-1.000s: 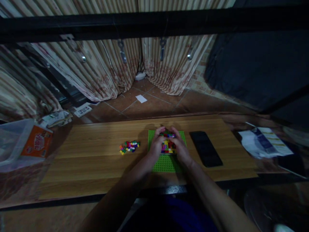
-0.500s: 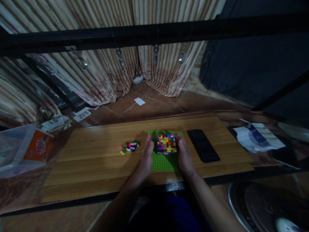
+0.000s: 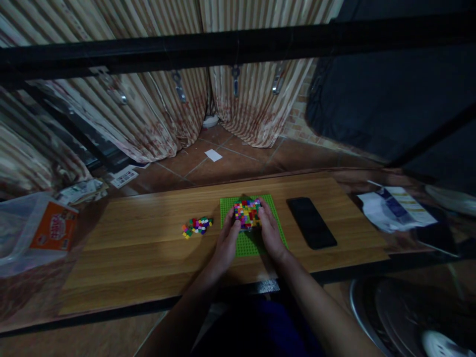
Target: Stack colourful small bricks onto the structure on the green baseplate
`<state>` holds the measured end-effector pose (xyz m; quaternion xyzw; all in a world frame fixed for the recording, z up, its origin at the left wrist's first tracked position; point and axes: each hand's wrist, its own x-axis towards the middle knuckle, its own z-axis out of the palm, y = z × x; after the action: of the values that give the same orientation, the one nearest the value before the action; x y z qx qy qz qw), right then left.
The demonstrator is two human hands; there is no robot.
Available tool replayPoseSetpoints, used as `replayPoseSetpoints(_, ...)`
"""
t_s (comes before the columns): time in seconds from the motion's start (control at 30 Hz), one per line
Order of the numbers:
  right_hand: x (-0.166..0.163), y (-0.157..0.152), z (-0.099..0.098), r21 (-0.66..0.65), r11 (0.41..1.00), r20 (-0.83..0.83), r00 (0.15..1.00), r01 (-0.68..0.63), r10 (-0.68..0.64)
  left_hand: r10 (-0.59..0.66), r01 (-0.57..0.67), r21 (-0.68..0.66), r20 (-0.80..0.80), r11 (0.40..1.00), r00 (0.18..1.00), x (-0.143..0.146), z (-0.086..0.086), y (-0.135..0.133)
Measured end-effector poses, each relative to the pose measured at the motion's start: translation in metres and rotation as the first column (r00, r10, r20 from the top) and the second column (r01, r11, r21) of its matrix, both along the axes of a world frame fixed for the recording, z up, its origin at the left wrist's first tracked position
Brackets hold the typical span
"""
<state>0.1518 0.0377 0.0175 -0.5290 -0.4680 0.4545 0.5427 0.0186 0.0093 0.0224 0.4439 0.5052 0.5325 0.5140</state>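
The fingers of the left hand (image 3: 227, 237) and right hand (image 3: 269, 232) gripped the multicoloured brick block (image 3: 247, 213) from both sides on the green baseplate (image 3: 248, 244).

The hands (image 3: 226, 243) (image 3: 270, 237) hid the block's (image 3: 247, 213) sides; at nine o'clock the tub (image 3: 22, 233) was cut off, its label unreadable.

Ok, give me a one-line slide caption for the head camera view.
Both hands, left hand and right hand, grip a multicoloured brick block on a green baseplate.
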Motion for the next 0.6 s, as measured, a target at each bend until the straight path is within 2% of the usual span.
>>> replayPoseSetpoints(0.23,0.001,-0.006,-0.009,0.095,0.989,0.001,0.994,0.113,-0.114,0.063,-0.068,-0.064,-0.078,0.996,0.995,-0.013,-0.004,0.001)
replayPoseSetpoints(0.4,0.002,-0.007,-0.01,0.119,0.986,0.032,0.992,0.117,-0.122,0.094,-0.101,-0.026,-0.197,0.995,0.976,-0.04,-0.009,-0.02)
replayPoseSetpoints(0.5,0.002,-0.008,-0.011,0.127,0.983,0.03,0.99,0.13,-0.135,0.192,-0.2,-0.002,-0.283,0.98,0.94,-0.063,-0.01,-0.036)
replayPoseSetpoints(0.6,0.001,-0.009,-0.013,0.124,0.981,0.021,0.988,0.15,-0.154,0.332,-0.344,0.039,-0.383,0.938,0.862,-0.091,-0.008,-0.045)
